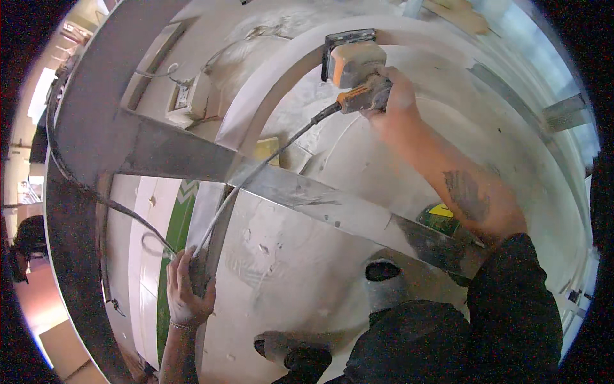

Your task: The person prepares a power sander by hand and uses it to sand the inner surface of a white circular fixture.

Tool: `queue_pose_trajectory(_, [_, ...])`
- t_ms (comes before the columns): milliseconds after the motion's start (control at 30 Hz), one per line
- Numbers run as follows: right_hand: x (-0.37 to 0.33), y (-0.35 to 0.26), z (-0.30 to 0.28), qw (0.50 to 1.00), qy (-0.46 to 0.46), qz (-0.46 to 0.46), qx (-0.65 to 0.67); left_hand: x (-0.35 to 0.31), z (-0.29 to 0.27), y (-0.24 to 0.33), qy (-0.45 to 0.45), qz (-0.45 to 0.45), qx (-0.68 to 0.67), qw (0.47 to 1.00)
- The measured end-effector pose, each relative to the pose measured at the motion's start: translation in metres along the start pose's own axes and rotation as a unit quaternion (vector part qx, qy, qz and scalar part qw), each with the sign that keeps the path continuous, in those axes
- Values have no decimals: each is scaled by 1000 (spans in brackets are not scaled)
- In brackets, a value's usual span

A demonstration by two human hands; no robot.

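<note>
My right hand point(393, 99) is wrapped round the body of a dusty orange-and-grey power sander point(359, 70) at the upper middle. The sander's dark pad point(339, 45) is against the pale curved band point(297, 61), beside its arch. A dark power cord point(291, 139) runs from the sander's tail down toward my left hand point(188, 294) at the lower left. The fingers of that hand are closed round the cord, next to the grey edge of a long pale strip. Beyond it the cord continues up and left over a grey beam.
Grey beams point(179, 153) cross the work area. A white socket box point(190, 99) with a cable lies at the upper left, a yellowish block point(267, 150) under the cord. A green-and-yellow container point(440, 217) is below my right forearm. Dusty floor point(281, 256) surrounds my feet.
</note>
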State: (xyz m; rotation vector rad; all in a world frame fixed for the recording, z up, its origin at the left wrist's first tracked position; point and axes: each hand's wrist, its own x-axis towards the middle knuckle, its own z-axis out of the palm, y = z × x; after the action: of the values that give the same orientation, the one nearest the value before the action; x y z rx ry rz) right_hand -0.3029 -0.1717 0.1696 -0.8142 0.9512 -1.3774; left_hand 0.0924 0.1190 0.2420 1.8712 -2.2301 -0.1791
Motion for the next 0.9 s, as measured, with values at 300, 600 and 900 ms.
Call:
queue_pose_trajectory(300, [0, -41, 6, 965, 151, 59, 206, 33, 8, 19, 28, 11, 40, 999])
queue_pose_trajectory(600, [57, -4, -96, 974, 84, -175, -117, 65, 6, 41, 49, 37, 21, 998])
queue_pose_trajectory(900, [26, -11, -28, 959, 178, 67, 208, 64, 11, 39, 53, 18, 16, 998])
